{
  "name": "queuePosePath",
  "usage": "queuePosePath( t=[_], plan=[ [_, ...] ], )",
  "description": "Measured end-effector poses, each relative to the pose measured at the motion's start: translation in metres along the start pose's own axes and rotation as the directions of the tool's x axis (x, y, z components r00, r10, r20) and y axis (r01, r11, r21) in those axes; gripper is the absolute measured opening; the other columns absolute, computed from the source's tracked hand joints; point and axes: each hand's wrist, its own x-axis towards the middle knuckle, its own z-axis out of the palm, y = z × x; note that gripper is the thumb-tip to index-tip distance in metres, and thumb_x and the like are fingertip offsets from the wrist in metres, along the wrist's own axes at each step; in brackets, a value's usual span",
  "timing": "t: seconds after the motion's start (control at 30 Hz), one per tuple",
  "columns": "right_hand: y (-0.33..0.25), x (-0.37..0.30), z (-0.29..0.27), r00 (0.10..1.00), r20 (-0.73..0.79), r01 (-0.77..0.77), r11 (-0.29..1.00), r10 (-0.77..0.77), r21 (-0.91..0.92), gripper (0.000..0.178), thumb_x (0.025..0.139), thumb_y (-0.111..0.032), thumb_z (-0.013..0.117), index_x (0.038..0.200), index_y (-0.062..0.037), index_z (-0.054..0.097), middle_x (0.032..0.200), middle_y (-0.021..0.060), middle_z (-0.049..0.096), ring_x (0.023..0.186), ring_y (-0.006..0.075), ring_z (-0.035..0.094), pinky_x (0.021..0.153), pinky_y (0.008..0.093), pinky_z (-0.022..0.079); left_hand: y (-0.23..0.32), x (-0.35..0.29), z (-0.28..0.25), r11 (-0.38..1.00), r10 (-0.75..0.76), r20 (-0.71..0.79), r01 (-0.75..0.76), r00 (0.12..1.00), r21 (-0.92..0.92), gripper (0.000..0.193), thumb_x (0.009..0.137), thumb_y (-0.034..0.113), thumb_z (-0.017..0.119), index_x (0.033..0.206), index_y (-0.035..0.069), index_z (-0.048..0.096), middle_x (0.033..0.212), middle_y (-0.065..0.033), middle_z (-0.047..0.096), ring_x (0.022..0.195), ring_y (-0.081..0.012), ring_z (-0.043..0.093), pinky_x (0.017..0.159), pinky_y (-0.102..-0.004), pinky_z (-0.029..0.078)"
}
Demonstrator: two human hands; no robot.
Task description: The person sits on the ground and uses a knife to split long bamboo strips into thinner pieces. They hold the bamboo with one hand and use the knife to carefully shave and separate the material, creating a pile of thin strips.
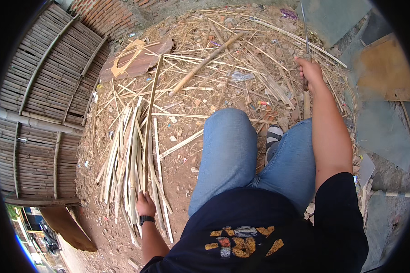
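My left hand (146, 204), with a dark watch at the wrist, is closed round the lower end of a long brown bamboo strip (151, 104). The strip points up and away over a heap of pale split bamboo strips (123, 159) on the ground. At the right, my right hand (310, 71) grips the handle of a long-bladed knife (306, 32), its thin blade directed away from me. The knife and the held strip are well apart.
A round bamboo pole (207, 63) lies among shavings and scattered strips ahead. Beyond the heap rests a brown sheet (136, 59). A slatted bamboo panel (45, 59) stands at the left, and grey slabs (382, 132) line the right. My bent knees occupy the middle.
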Motion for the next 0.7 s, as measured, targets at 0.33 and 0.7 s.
queuePosePath(
  t=[0.33,0.7],
  plan=[
    [0.016,0.01,-0.019,0.998,-0.037,0.041,0.961,-0.053,-0.274,0.036,0.084,-0.03,0.077,0.099,-0.0037,0.059,0.079,0.0027,0.058,0.063,0.0109,0.053,0.058,0.028,0.044,-0.01,0.005,0.088,0.973,-0.211,0.223,0.225,0.952,-0.042,0.038,0.102,0.039,0.045,0.109,0.004,0.059,0.093,-0.0306,0.066,0.09,-0.0499,0.063,0.077,-0.0569,0.047],
    [0.016,0.006,-0.012,0.992,-0.112,-0.068,0.99,0.054,-0.126,0.03,0.084,-0.03,0.078,0.075,-0.0139,0.054,0.065,-0.0034,0.05,0.053,0.0089,0.045,0.05,0.0265,0.036,-0.046,-0.013,0.175,0.967,-0.231,0.205,0.247,0.951,-0.057,0.037,0.1,0.034,0.052,0.119,0.004,0.059,0.094,-0.0285,0.068,0.09,-0.0488,0.065,0.077,-0.056,0.051]
  ],
)
